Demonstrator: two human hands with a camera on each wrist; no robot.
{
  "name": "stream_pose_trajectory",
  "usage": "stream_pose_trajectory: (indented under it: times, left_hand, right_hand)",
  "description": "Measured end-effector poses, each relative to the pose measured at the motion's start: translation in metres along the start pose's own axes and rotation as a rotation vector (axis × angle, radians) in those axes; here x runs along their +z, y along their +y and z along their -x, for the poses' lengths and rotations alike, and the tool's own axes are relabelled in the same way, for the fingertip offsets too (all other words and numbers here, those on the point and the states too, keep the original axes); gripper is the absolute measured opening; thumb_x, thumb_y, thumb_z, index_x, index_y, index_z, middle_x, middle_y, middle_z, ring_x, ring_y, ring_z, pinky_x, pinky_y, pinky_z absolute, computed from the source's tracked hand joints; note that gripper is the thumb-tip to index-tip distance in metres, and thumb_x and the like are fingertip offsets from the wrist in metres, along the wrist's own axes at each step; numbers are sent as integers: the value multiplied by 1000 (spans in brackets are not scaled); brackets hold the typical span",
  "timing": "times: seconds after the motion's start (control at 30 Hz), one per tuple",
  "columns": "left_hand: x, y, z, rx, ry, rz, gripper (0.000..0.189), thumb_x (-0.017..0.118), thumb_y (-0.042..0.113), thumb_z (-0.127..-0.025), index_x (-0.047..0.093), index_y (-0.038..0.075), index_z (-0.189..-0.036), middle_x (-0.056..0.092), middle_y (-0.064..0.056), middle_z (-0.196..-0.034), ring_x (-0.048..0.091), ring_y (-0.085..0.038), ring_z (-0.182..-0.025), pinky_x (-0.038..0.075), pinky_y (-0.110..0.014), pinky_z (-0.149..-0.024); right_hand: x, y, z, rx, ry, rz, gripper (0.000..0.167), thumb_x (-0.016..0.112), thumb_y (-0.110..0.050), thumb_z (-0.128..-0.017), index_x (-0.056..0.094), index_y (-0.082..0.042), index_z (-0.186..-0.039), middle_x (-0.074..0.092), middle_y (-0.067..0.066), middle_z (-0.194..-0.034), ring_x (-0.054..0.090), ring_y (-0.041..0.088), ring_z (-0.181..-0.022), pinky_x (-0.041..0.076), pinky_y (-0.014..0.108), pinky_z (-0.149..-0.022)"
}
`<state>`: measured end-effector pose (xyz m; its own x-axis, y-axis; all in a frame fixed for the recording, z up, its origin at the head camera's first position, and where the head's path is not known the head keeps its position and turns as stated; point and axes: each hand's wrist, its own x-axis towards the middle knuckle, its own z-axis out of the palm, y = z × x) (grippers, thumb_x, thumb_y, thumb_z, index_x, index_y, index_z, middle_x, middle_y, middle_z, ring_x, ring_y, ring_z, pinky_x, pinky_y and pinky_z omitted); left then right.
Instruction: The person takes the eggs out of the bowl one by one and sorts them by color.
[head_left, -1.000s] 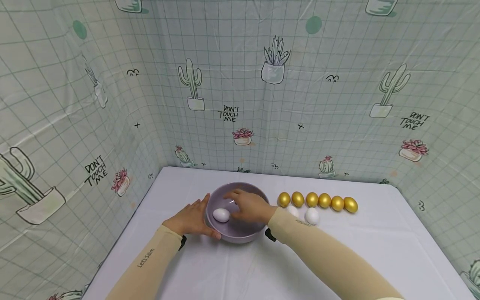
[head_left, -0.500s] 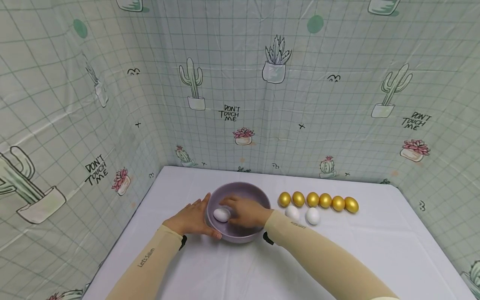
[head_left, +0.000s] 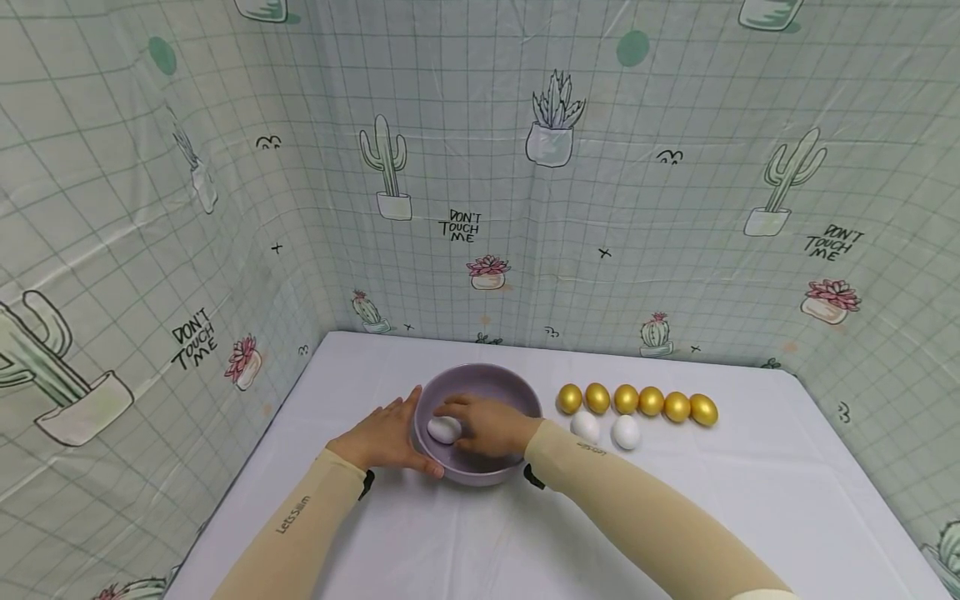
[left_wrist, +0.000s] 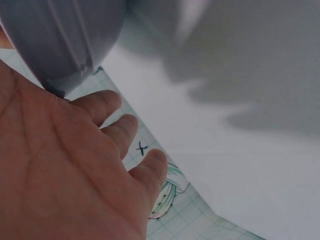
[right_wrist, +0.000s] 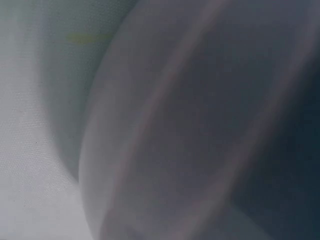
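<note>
A purple bowl point(head_left: 480, 479) stands on the table, with a white egg point(head_left: 442, 430) lying in its left part. My left hand point(head_left: 378, 442) is at the bowl's left side, thumb and index finger spread along its outer wall. In the left wrist view, the fingers point(left_wrist: 117, 130) of that hand extend loosely beside the bowl's wall point(left_wrist: 70, 40). My right hand point(head_left: 487, 427) reaches down inside the bowl, its fingers and thumb on either side of the white egg's right end. The right wrist view has only the blurred bowl wall point(right_wrist: 165, 125); the right hand is out of that view.
Right of the bowl, several golden eggs point(head_left: 651, 402) form a row on the white tablecloth point(head_left: 720, 492). Two white eggs, a left one point(head_left: 586, 427) and a right one point(head_left: 626, 432), lie in front of that row. A cactus-print curtain point(head_left: 487, 167) encloses the table's back and sides.
Inside the bowl, my right hand has moved lower and slightly left, its fingers closing in around the white egg. My left hand and the bowl have stayed in place.
</note>
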<state>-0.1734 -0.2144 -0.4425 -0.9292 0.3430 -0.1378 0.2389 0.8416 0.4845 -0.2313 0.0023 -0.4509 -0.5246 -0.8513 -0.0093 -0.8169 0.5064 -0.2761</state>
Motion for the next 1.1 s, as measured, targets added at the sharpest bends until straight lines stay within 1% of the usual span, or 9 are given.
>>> stream_pose_trajectory:
  times: [0.13,0.3,0.63,0.8,0.93,1.1]
  left_hand:
    - [0,0,0,-9,-10,-5,138,86,63,-62,12,-5,-157,19,-22,-162,24,-49,-143,22,-63,-112]
    - [-1,-1,1,-4,-8,9,139,87,63,-62,13,-5,-157,18,-22,-162,22,-50,-143,21,-62,-113]
    - [0,-1,0,-3,-9,-11,139,86,65,-62,12,-4,-157,19,-22,-162,25,-50,-142,22,-64,-111]
    - [-1,0,1,-3,-7,-17,138,86,63,-62,12,-5,-157,20,-21,-161,25,-49,-142,23,-64,-111]
    - [-1,0,1,-1,-8,-12,138,86,63,-63,12,-5,-157,21,-22,-161,25,-49,-142,23,-64,-111]
    - [-1,1,1,-5,-2,3,137,87,63,-62,14,-5,-157,21,-22,-161,26,-50,-142,23,-64,-112]
  right_hand:
    - [1,1,-1,-10,-8,-6,55,73,-18,-91,54,-13,-143,50,7,-146,50,22,-130,41,34,-106]
    - [2,2,-2,7,-27,-8,54,73,-18,-92,55,-13,-142,50,7,-146,48,22,-132,40,34,-108]
    - [5,0,-6,31,-43,-10,52,74,-18,-91,57,-15,-140,50,5,-145,50,18,-130,40,31,-107]
    - [4,-2,-8,13,-28,-19,50,74,-17,-91,58,-15,-139,51,4,-144,51,17,-128,40,31,-106]
    - [5,-3,-8,14,-34,-5,50,73,-18,-92,58,-16,-139,50,3,-145,55,15,-123,44,30,-102]
    - [7,-4,-10,6,-46,3,50,73,-18,-92,58,-18,-140,52,4,-143,54,17,-125,44,31,-103]
